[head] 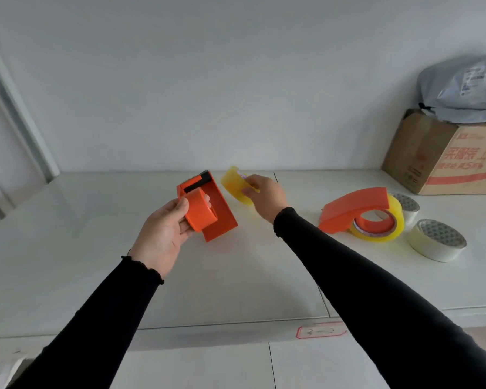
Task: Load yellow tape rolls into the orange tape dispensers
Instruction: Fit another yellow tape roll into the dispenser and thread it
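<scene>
Orange dispensers (208, 204) — yellow tape roll (235, 185), black sleeves (376, 290) (white table (236, 276))

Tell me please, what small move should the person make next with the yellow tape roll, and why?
Probably bring the translucent yellow tape roll in the right hand leftward onto the round hub of the empty orange plastic tape dispenser. The left hand grips that dispenser above the white table, its hub bare, and the roll sits just beside it, not yet mounted.
</scene>
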`<state>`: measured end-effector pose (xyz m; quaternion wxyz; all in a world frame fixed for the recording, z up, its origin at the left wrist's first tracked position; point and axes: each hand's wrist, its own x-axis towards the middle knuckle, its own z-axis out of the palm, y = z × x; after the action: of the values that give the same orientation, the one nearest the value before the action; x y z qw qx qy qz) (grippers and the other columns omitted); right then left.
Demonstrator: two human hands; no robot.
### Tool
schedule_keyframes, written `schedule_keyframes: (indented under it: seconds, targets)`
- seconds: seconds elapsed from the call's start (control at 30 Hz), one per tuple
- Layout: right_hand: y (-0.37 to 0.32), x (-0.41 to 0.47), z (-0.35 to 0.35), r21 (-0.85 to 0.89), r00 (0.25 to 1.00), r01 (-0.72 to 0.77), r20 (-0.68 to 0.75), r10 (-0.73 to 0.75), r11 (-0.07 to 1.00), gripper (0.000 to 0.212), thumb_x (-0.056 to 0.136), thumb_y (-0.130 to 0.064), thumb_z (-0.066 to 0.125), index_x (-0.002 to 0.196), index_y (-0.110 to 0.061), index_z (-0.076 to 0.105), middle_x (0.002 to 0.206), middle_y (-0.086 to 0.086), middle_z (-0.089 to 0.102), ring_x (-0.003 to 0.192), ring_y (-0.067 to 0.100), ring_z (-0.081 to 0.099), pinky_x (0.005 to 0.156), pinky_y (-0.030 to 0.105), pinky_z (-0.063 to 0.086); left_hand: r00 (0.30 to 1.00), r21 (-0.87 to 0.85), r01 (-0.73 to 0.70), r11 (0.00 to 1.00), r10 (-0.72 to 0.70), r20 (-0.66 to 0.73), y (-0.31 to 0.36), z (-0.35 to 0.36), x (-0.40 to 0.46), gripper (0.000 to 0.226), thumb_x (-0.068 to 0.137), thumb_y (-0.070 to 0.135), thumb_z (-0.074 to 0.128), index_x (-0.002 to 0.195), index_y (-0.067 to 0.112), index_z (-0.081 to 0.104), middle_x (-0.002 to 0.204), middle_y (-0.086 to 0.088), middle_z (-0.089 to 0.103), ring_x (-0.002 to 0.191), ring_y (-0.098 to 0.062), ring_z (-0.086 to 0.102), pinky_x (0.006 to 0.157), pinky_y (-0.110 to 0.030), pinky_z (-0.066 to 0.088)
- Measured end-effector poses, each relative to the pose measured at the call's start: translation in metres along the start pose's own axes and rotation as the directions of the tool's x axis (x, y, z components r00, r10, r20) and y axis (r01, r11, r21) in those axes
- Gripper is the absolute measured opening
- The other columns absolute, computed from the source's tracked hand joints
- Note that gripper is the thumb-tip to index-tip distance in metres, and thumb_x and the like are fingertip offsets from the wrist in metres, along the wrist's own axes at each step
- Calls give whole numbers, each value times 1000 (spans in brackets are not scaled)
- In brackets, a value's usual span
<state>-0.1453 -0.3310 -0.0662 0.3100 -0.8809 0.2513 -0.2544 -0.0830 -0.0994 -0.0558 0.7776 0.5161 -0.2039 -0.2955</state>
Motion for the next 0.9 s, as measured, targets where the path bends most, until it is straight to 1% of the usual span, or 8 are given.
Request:
schedule_keyframes:
  seconds: [0.1,0.2,0.33,0.47,0.6,0.73,0.83,0.9]
  targets:
    - [-10,-34,-28,454,997,63,-70,-35,889,13,96,-10,61,103,-15,71,96,-1,73,89,12,65,84,25,48,998,68,-57,996,58,-3,-3,16,0,30,102,21,48,124,10,65,119,-5,75,110,-17,71,91,-34,53]
    - [-25,-75,-49,643,996,82,-38,-75,761,11,98,-10,61,104,-9,71,99,2,75,92,11,67,88,24,52,991,122,-132,984,132,15,-5,39,-3,28,99,16,54,122,8,67,121,-11,73,106,-22,71,95,-36,53]
    - [-33,-104,-54,607,994,100,-92,-55,788,12,98,-12,63,105,-8,71,100,8,78,91,15,71,92,39,56,979,148,-197,969,186,88,-10,63,-7,32,95,19,61,123,6,68,123,-19,70,116,-37,65,105,-49,47]
    - [-32,-115,-60,603,995,52,-100,11,796,15,96,-26,63,105,-21,75,96,13,76,91,37,69,91,60,53,983,141,-148,979,131,126,-15,77,-15,32,100,20,54,126,5,65,121,-16,72,102,-26,70,93,-37,53]
    - [-32,-121,-66,444,994,80,-102,-38,892,23,95,-35,64,115,-30,74,100,-4,76,91,21,71,88,52,57,978,64,-128,990,115,175,-24,86,-23,42,103,27,45,132,0,59,130,-22,65,109,-24,63,94,-37,45]
    - [-33,-129,-65,565,997,75,-44,-60,821,26,97,-16,65,122,-13,71,101,1,79,87,9,70,80,26,53,969,63,-165,984,150,194,-26,96,-30,47,96,41,55,128,8,64,131,-17,64,119,-21,62,105,-37,46]
    - [-30,-133,-68,619,996,91,-71,-59,780,24,96,-12,66,119,-7,69,103,14,78,91,19,73,81,31,56,974,310,-226,923,209,87,-26,103,-30,30,78,48,70,99,28,77,137,-4,49,124,-3,53,89,-16,49]
    - [-28,-134,-75,647,995,100,-63,-77,756,23,96,-14,65,118,-5,68,106,15,77,99,30,73,87,43,59,977,339,-212,917,201,66,-21,105,-30,33,70,58,73,97,38,75,149,10,33,136,-3,38,87,-13,43]
